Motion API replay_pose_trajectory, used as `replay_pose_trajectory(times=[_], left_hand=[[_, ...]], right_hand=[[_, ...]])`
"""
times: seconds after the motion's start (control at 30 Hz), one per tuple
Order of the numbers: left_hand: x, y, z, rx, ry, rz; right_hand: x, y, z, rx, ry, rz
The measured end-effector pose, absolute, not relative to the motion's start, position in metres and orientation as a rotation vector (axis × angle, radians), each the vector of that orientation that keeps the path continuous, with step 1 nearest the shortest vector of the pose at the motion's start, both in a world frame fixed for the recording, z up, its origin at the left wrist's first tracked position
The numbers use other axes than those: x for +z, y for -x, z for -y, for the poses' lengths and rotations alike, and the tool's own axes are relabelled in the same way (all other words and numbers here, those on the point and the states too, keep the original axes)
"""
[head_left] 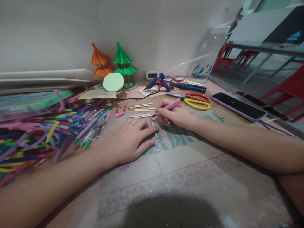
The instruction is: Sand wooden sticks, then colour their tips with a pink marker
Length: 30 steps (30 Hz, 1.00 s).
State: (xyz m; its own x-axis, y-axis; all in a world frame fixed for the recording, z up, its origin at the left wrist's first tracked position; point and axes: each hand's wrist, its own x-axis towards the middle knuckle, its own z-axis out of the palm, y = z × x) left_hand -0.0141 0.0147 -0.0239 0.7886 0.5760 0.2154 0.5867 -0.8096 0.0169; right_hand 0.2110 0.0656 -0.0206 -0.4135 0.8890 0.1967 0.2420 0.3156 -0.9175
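- Marker (pixel 174 104), slim pink plastic, gripped in the right hand (pixel 169 113), tip down by a thin, pink-ended wooden stick (pixel 153 128)!
- Left hand (pixel 133 136) lies loosely spread, forefinger across that stick on the printed sheet (pixel 180 177).
- Just beyond: pale wooden sticks (pixel 140 110), small pink cap (pixel 120 113) beside them.

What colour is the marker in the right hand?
The marker in the right hand is pink, seen best in the head view.
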Motion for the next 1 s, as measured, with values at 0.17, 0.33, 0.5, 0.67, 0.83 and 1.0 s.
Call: replay_pose_trajectory(times=[0.17, 0.33, 0.5, 0.67, 0.83, 1.0], left_hand=[[-0.0239, 0.0148, -0.0133, -0.352, 2.908, 0.859], [-0.0244, 0.0154, -0.0138, -0.371, 2.875, 0.841], [-0.0249, 0.0154, -0.0143, -0.367, 2.876, 0.846], [-0.0241, 0.0146, -0.0143, -0.386, 2.884, 0.838], [-0.0246, 0.0148, -0.0145, -0.384, 2.874, 0.835], [-0.0257, 0.0149, -0.0151, -0.389, 2.886, 0.827]], right_hand=[[-0.0185, -0.2098, -0.0655, 1.092, 1.041, 1.867], [-0.0183, -0.2089, -0.0658, 1.121, 1.045, 1.888], [-0.0208, -0.2104, -0.0669, 1.072, 1.076, 1.933], [-0.0191, -0.2096, -0.0667, 1.032, 1.127, 1.975], [-0.0188, -0.2101, -0.0676, 1.081, 1.111, 1.979], [-0.0198, -0.2133, -0.0685, 1.175, 1.044, 2.002]])
